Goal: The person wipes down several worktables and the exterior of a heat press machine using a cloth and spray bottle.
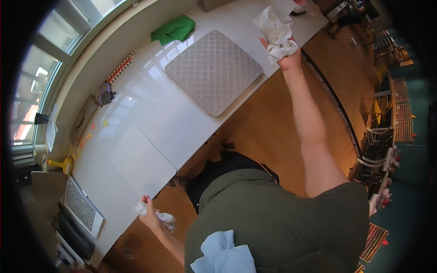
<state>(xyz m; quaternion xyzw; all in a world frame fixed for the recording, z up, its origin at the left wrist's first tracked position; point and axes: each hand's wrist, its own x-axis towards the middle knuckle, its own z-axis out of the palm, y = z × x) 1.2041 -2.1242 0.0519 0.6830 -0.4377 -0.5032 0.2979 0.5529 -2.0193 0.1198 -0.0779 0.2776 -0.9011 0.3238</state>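
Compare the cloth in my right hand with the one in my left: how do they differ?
The white cloth in the right hand is a large, loosely bunched bundle; the small white wad in the left hand is far smaller and crumpled tight. The right-hand cloth is held out over the far end of the white table, beside the grey quilted mat; the left-hand wad sits at the table's near edge. Both are white and crumpled.

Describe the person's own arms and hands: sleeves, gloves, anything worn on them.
Both arms are bare: no sleeve reaches the forearms, and the right arm shows uncovered up to the olive-green ribbed top at the shoulder. The right hand and left hand wear no gloves. No watch or bracelet shows; rings are too small to tell.
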